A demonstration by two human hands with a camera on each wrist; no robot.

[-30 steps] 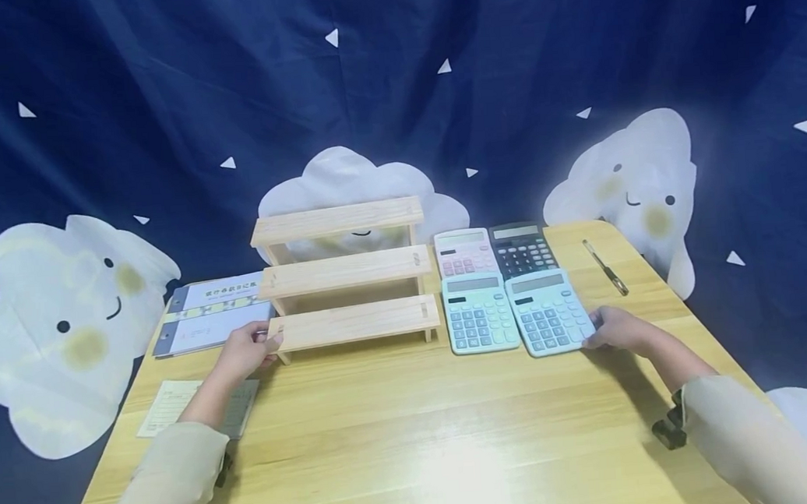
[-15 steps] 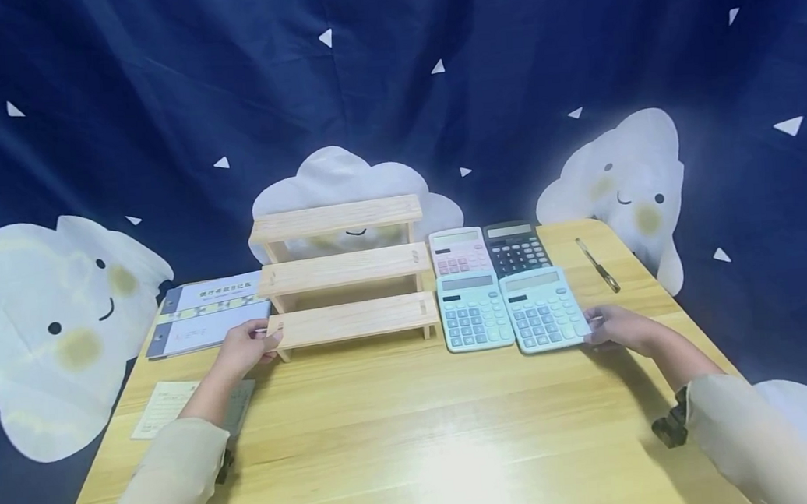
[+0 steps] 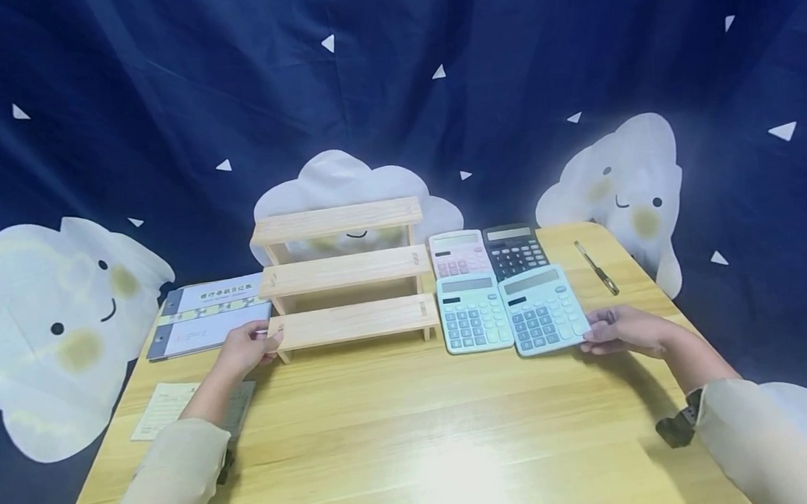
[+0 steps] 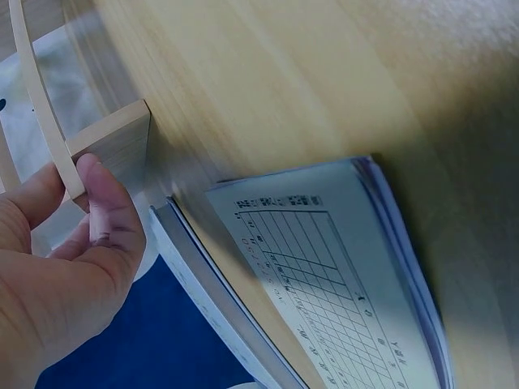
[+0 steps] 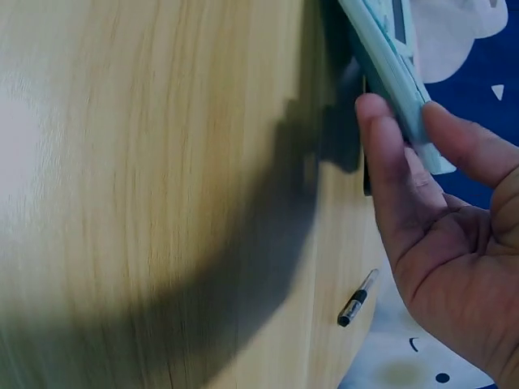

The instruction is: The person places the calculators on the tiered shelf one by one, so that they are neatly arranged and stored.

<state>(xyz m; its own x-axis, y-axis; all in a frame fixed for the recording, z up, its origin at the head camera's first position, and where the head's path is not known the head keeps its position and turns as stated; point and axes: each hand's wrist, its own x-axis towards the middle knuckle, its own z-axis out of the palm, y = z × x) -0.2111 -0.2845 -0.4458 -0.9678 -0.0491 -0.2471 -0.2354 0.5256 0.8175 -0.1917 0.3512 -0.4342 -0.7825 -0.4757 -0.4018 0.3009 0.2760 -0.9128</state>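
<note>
Mostly smooth — wood, plastic
Shows matt wood in the rack (image 3: 352,322); smooth plastic in the held calculator (image 3: 544,308); gloss on the wood-grain table (image 3: 361,442)

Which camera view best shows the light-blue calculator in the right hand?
The head view: it shows nearly the whole face of the light-blue calculator, with screen and keys, the right hand at one corner. The right wrist view shows it mainly edge-on, cut off at the top. The left wrist view doesn't show it.
</note>
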